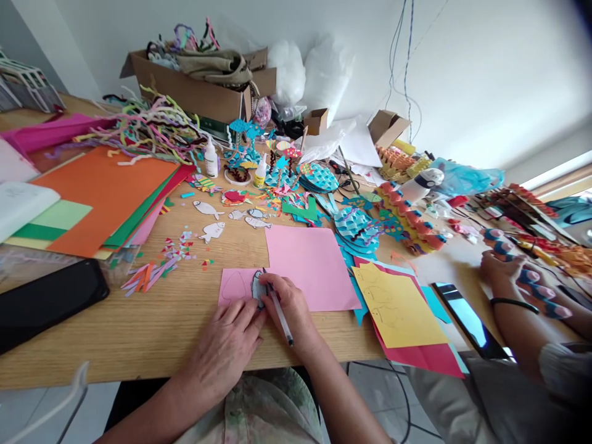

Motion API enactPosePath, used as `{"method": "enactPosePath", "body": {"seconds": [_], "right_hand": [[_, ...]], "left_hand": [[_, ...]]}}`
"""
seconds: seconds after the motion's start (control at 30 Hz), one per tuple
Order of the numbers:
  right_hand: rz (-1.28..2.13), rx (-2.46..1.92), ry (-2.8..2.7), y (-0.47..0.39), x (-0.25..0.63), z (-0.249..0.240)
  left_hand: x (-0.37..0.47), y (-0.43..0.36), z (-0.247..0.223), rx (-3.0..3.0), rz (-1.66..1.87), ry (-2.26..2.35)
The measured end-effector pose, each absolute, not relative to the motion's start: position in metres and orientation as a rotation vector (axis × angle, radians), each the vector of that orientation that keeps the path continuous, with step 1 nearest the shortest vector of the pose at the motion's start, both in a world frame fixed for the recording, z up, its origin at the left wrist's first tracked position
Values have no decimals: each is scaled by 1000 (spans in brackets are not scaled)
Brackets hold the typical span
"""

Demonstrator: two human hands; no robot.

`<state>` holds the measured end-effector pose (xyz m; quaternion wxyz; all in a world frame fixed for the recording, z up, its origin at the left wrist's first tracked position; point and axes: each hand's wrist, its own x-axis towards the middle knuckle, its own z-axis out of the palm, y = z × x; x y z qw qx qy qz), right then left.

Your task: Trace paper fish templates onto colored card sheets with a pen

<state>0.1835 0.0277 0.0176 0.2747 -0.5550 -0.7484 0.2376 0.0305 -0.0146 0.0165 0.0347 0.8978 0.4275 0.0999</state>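
Cluttered across its far half with coloured card sheets, paper scraps and glue bottles, a pale wooden tabletop point(152, 327) is being worked at under a white wall, all of it seen from the single head view. A small pink paper sheet point(235, 285) is lying near the front edge, and a small grey-and-white paper fish cut-out point(257, 287) is being pressed flat on it by the curled fingertips of the left hand point(226, 345). A thin white pen point(280, 314) is being gripped in the closed fingers of the right hand point(289, 306), its tip being held at the fish's upper edge. Judged from this, the outline is being put at risk: the cut-out is being held down at one side only, so it could be dragged by the pen. Just beside, a larger pink paper sheet point(309, 265) is lying overlapped and could be nudged by the wrist. At the right, another person's hand point(502, 265) is being kept well apart.
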Motion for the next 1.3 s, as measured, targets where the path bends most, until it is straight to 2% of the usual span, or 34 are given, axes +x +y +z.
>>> {"method": "enactPosePath", "body": {"seconds": [0.6, 0.93, 1.3], "right_hand": [[552, -1456, -2024, 24, 181, 14], [526, -1422, -1999, 23, 183, 12], [566, -1408, -2113, 29, 186, 28]], "left_hand": [[29, -28, 12, 2777, 371, 1385], [34, -24, 12, 2735, 271, 1397], [37, -21, 14, 2675, 327, 1433]]}}
